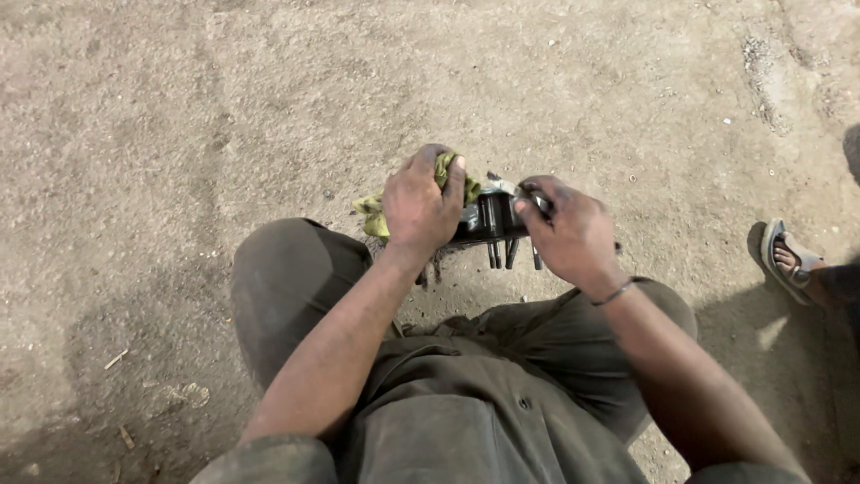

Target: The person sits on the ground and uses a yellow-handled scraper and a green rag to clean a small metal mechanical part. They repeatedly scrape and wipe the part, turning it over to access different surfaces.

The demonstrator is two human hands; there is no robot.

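The ground [179,116] was bare, packed earth, grey-brown and gritty, with small pebbles scattered over it. A strip of rougher gravel [761,72] ran along the upper right. A few bits of straw [115,359] and a pale scrap of leaf [193,393] lay at the lower left. At the right edge another person's foot in a worn sandal [788,262] rested on the dirt, partly in shadow.

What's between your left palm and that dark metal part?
In the head view, a yellow-green rag lies under the left hand, pressed against the dark metal part. The right hand grips the part's other end bare.
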